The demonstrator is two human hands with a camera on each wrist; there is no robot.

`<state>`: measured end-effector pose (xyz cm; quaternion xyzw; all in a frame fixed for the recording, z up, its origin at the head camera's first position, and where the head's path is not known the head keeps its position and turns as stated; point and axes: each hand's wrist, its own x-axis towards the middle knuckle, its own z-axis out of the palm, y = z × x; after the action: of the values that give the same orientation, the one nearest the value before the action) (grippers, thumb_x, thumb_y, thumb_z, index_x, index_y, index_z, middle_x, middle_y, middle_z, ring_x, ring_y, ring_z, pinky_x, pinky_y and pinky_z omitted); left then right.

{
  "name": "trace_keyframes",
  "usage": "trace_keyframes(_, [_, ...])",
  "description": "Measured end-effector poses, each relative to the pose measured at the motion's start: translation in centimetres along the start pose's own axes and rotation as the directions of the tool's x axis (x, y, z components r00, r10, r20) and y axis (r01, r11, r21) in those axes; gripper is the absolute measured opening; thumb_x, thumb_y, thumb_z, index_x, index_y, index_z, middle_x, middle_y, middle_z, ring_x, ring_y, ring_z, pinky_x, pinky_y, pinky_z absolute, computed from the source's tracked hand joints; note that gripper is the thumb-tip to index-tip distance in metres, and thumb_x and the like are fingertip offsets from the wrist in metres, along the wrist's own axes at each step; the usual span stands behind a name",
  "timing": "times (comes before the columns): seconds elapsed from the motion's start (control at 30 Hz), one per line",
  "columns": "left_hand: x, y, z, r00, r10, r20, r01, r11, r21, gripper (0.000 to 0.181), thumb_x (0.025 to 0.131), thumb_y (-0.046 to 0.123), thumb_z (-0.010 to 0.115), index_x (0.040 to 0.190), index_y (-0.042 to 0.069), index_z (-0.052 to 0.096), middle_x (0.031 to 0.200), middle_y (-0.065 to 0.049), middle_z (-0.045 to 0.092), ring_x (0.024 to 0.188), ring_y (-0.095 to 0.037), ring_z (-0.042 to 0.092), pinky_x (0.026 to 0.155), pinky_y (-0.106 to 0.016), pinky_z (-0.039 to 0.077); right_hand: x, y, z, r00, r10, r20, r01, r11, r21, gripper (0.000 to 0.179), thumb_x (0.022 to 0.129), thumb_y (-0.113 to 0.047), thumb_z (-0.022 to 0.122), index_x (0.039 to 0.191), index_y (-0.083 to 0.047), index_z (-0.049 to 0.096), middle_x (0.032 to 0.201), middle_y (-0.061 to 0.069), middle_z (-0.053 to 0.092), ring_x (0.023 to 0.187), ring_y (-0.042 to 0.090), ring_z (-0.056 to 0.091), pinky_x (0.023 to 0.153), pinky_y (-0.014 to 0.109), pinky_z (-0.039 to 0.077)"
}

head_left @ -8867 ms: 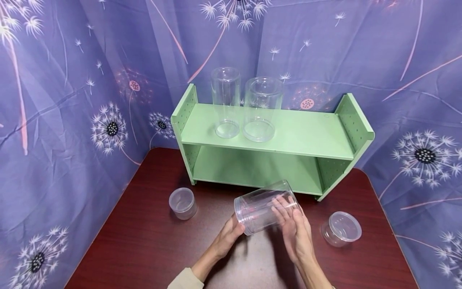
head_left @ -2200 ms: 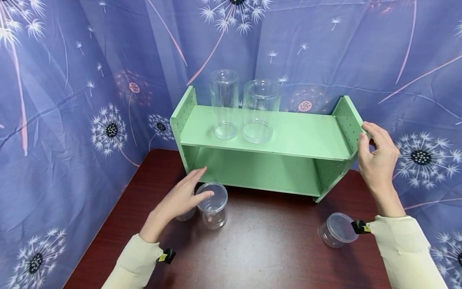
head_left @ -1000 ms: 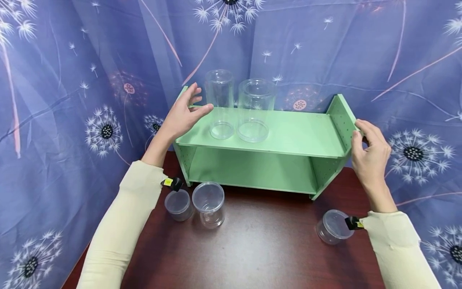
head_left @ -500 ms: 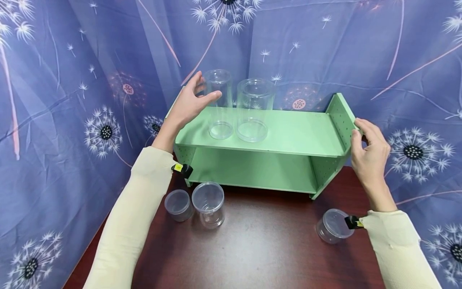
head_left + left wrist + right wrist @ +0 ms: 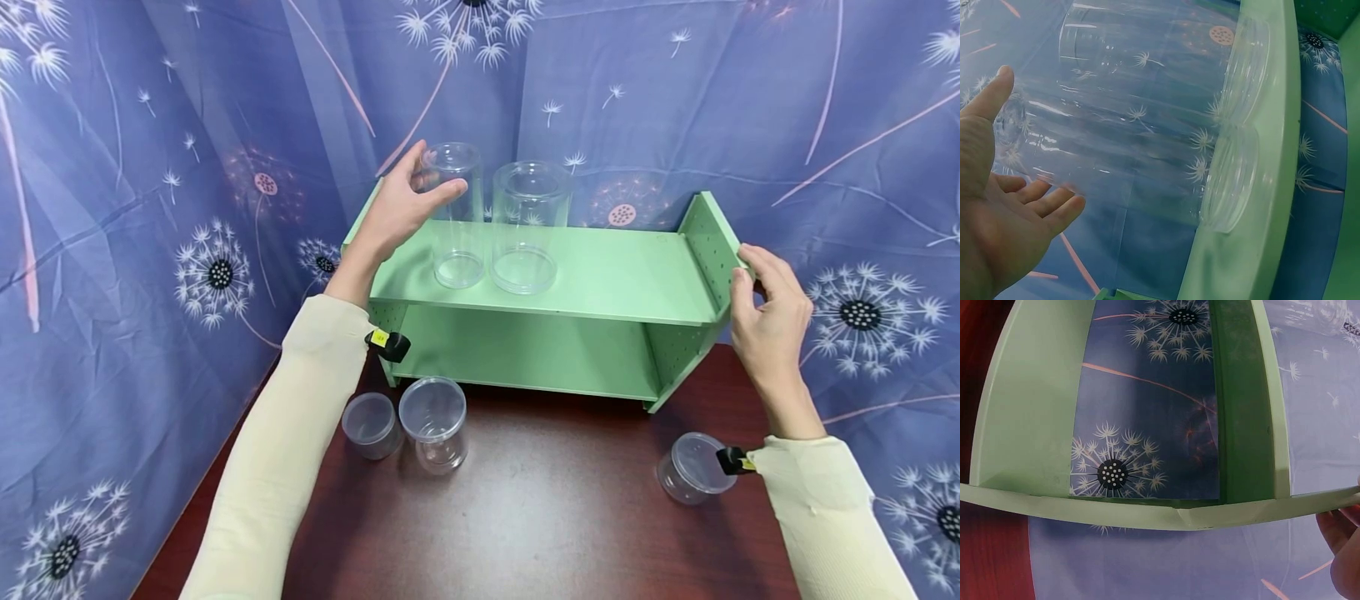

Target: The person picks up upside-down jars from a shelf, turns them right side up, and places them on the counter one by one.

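Pre-grasp, I judge: left hand (image 5: 399,204) wide about the tall jar (image 5: 461,229), contact unclear, needs closing; right hand (image 5: 772,321) grips right edge of shelf (image 5: 607,271).

The large jar (image 5: 438,425) I was tilting in my two hands is now standing upright on the bench (image 5: 562,508), just beside the small jar (image 5: 371,427). My right hand (image 5: 772,317) is gripping the end of the green shelf (image 5: 637,275) instead. My left hand (image 5: 401,204) is spreading around the top of the tall narrow jar (image 5: 461,225), closer than a second ago.
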<state>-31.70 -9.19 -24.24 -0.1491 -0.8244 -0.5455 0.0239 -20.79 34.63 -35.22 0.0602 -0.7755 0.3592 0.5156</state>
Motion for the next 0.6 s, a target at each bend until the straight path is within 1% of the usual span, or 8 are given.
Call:
trace_keyframes(0.1, [0.1,0.1,0.0,1.000,0.000,0.004,0.000,1.000,-0.007,0.105,0.092,0.048,0.077,0.168,0.020,0.011,0.168,0.002,0.029,0.148,-0.014,0.036,0.117,-0.033,0.037,0.0,0.0,0.0,1.000,0.003,-0.002,-0.003,1.000,0.001,0.027,0.093,0.009,0.061,0.116,0.007,0.075,0.120,0.020,0.072,0.108,-0.001,0.061,0.090,0.010,0.048])
trace_keyframes(0.17, [0.1,0.2,0.1,1.000,0.009,0.007,-0.009,1.000,-0.015,0.103,0.092,0.046,0.076,0.168,0.018,0.012,0.166,0.001,0.032,0.147,-0.013,0.038,0.117,-0.032,0.037,0.0,-0.3,0.0,1.000,0.004,-0.002,-0.004,1.000,0.005,0.027,0.093,0.010,0.060,0.116,0.008,0.075,0.120,0.021,0.072,0.108,-0.002,0.061,0.090,0.009,0.048])
trace_keyframes(0.37, [0.2,0.2,0.3,0.998,0.058,0.023,-0.056,0.996,-0.072,0.096,0.095,0.038,0.075,0.167,0.013,0.017,0.161,-0.001,0.042,0.144,-0.012,0.043,0.114,-0.026,0.039,0.1,-2.6,-0.3,1.000,-0.003,-0.002,0.003,1.000,0.022,0.027,0.092,0.013,0.059,0.115,0.013,0.073,0.119,0.027,0.071,0.106,-0.003,0.060,0.090,0.009,0.048])
trace_keyframes(0.47, [0.3,0.2,0.4,0.997,0.068,0.020,-0.066,0.995,-0.070,0.095,0.096,0.037,0.075,0.167,0.012,0.017,0.159,0.000,0.043,0.143,-0.013,0.044,0.113,-0.025,0.039,0.2,-3.4,-0.4,1.000,-0.003,0.002,0.003,1.000,0.027,0.027,0.092,0.014,0.058,0.115,0.014,0.072,0.119,0.028,0.070,0.106,-0.003,0.060,0.091,0.010,0.048])
trace_keyframes(0.6, [0.4,0.3,0.4,0.998,0.068,0.018,-0.066,0.996,-0.062,0.094,0.096,0.037,0.075,0.166,0.013,0.018,0.159,0.000,0.044,0.143,-0.012,0.045,0.113,-0.026,0.040,0.2,-3.7,-0.3,1.000,0.006,-0.002,-0.006,1.000,0.023,0.026,0.092,0.015,0.058,0.114,0.015,0.072,0.119,0.028,0.070,0.106,-0.004,0.059,0.090,0.009,0.048])
